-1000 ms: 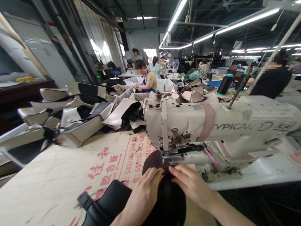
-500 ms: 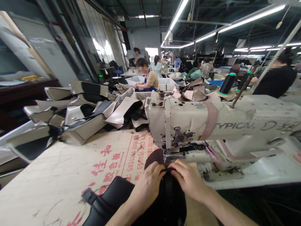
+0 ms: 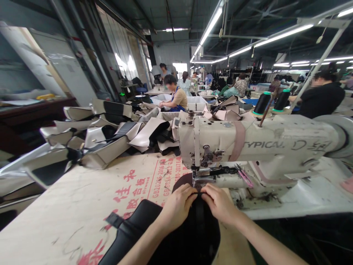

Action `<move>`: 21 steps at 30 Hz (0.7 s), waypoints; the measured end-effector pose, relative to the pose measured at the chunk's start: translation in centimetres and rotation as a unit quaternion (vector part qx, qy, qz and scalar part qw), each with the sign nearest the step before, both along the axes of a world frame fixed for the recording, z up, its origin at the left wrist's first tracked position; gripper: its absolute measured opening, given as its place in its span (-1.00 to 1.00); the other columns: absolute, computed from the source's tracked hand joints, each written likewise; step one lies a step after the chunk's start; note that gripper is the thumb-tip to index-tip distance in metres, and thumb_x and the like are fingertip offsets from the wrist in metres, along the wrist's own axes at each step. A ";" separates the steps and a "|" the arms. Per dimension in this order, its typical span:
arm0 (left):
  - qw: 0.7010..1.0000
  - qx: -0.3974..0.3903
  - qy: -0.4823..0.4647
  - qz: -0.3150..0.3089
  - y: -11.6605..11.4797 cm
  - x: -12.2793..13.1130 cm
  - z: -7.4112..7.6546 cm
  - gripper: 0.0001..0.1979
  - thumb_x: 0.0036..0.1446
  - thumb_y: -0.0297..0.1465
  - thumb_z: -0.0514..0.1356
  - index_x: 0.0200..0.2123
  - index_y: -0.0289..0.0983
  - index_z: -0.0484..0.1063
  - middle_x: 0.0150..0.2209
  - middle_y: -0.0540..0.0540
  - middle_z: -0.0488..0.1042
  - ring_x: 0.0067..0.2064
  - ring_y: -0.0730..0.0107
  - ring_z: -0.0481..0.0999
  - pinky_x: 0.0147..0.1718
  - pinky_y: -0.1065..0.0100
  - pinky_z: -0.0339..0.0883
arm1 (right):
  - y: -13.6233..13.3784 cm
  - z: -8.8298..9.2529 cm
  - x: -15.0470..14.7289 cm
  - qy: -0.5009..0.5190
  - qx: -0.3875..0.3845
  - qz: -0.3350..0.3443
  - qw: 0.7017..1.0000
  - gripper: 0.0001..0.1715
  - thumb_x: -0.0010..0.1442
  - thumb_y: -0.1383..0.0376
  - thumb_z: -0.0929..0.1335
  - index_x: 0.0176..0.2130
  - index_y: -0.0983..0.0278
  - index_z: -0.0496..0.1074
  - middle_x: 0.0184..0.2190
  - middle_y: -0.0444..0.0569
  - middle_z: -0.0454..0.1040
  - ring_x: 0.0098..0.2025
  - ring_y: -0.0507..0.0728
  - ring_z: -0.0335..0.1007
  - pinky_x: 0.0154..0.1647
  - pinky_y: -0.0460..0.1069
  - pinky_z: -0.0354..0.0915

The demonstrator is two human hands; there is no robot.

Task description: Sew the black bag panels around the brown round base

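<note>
A black bag piece [image 3: 138, 228], leather-like with a short tab at its left, lies across the plywood top in front of me. My left hand [image 3: 178, 206] pinches its upper edge from the left. From the right, my right hand [image 3: 220, 204] pinches the same edge, the two sets of fingertips close together. Just beyond them is the presser-foot end of a cream sewing machine [image 3: 209, 143]. A dark rounded flap [image 3: 183, 182] reaches under the needle area. The exact edge between my fingers is mostly hidden.
Beige and black bag pieces [image 3: 107, 147] are heaped along the back left of the plywood table [image 3: 91, 206]. Black thread cones [image 3: 261, 103] stand behind the machine. Pink-handled snips [image 3: 244, 176] rest on its arm. A co-worker [image 3: 179, 97] sits beyond the heap; another person [image 3: 321, 95] is at right.
My hands have come slightly closer together at the edge and nearer the presser foot. The view has shifted a little, with the heap now farther right in it.
</note>
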State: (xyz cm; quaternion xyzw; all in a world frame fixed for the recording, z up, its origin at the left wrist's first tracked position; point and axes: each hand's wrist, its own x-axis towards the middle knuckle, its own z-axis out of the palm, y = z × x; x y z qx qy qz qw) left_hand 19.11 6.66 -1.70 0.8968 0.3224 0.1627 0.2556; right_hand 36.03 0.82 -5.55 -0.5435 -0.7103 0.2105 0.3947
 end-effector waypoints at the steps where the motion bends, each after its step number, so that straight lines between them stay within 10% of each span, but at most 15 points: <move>1: 1.000 0.005 0.000 -0.001 0.0 0.0 -0.1 -0.75 0.25 -0.38 -0.09 -0.25 -0.24 0.38 -0.29 -0.06 0.37 -0.21 0.38 0.38 -0.18 0.37 0.25 | -0.1 0.0 -0.1 0.001 -0.001 0.001 1.000 -0.87 0.23 0.43 0.21 -0.24 0.28 0.32 -0.28 -0.08 0.34 -0.18 0.05 0.25 -0.15 -0.08 0.15; 15: 0.986 0.031 0.156 0.044 0.6 -3.9 1.9 -0.70 0.10 -0.32 0.10 -0.07 -0.10 0.39 -0.12 -0.03 0.48 -0.10 0.22 0.44 -0.13 0.27 0.26 | -0.1 0.3 -0.5 0.033 -0.003 -0.039 0.999 -0.82 0.25 0.38 0.19 -0.36 0.30 0.33 -0.38 -0.11 0.36 -0.29 0.03 0.26 -0.26 -0.10 0.10; 21: 0.992 -0.017 0.123 0.025 -0.2 -4.0 -0.1 -0.61 0.23 -0.31 -0.09 0.11 -0.09 0.23 0.10 -0.03 0.32 0.12 0.25 0.28 0.11 0.19 0.08 | 0.3 0.2 -0.2 0.058 -0.017 -0.027 0.998 -0.81 0.24 0.37 0.19 -0.35 0.29 0.35 -0.38 -0.10 0.36 -0.29 0.03 0.26 -0.25 -0.09 0.09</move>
